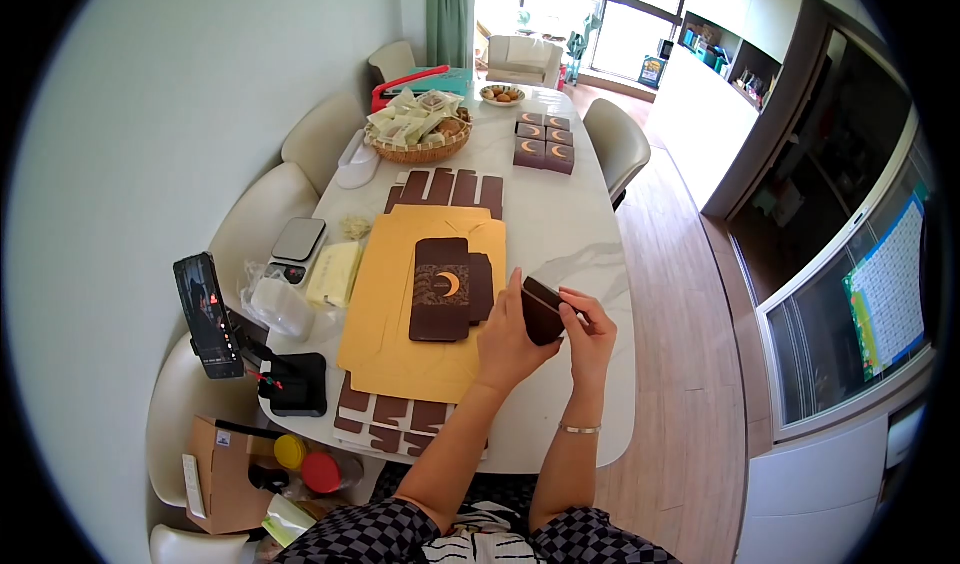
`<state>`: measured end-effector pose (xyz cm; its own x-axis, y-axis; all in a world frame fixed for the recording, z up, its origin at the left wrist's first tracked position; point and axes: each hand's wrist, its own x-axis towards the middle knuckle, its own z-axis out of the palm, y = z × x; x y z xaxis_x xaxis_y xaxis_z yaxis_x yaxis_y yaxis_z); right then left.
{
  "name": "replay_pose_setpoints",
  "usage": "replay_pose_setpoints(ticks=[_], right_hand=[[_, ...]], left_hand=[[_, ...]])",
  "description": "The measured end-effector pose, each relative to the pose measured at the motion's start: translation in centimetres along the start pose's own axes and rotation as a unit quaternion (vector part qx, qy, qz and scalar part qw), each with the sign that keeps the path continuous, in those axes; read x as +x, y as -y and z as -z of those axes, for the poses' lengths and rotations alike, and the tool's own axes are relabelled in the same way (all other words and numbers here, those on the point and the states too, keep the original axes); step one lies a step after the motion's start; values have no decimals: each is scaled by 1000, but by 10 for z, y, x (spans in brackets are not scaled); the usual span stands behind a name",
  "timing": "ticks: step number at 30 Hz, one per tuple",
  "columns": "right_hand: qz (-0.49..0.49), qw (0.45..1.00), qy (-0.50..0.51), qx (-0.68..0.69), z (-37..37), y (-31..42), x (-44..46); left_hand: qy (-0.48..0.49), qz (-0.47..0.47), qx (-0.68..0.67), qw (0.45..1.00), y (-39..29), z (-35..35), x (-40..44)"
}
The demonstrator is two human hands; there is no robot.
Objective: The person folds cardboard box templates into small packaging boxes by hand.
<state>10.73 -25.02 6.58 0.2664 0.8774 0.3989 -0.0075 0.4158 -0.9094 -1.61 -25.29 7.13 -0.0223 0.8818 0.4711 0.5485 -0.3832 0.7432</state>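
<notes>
A dark brown box [541, 321] is grasped between the left hand [507, 341] and the right hand [590, 330] above the tabletop [565, 219], seemingly so its walls are steadied, though it is partly hidden. Within easy reach, a flat moon-printed carton [432, 321] is laid on a golden cardboard sheet [385, 284].
</notes>
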Motion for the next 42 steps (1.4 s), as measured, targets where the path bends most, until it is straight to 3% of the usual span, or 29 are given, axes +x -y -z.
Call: replay_pose_setpoints(ticks=[8,19,32,34,37,42], right_hand=[[-1,1000,-5,17,2,-4,-2],[95,990,-22,-106,-8,6,-4],[83,991,-23,-104,-9,12,-8],[130,978,-15,-164,-12,15,-9],[123,979,-17,-161,-11,11,-9],[77,987,-56,-126,-5,11,-9]], left_hand=[[-9,-34,34,999,4,1,-1],[-39,-42,36,998,1,2,-2],[-16,-53,15,998,-5,11,-4],[-10,-73,8,997,-4,9,-5],[2,-105,41,994,-6,8,-9],[-31,-86,-25,996,-9,8,-12]])
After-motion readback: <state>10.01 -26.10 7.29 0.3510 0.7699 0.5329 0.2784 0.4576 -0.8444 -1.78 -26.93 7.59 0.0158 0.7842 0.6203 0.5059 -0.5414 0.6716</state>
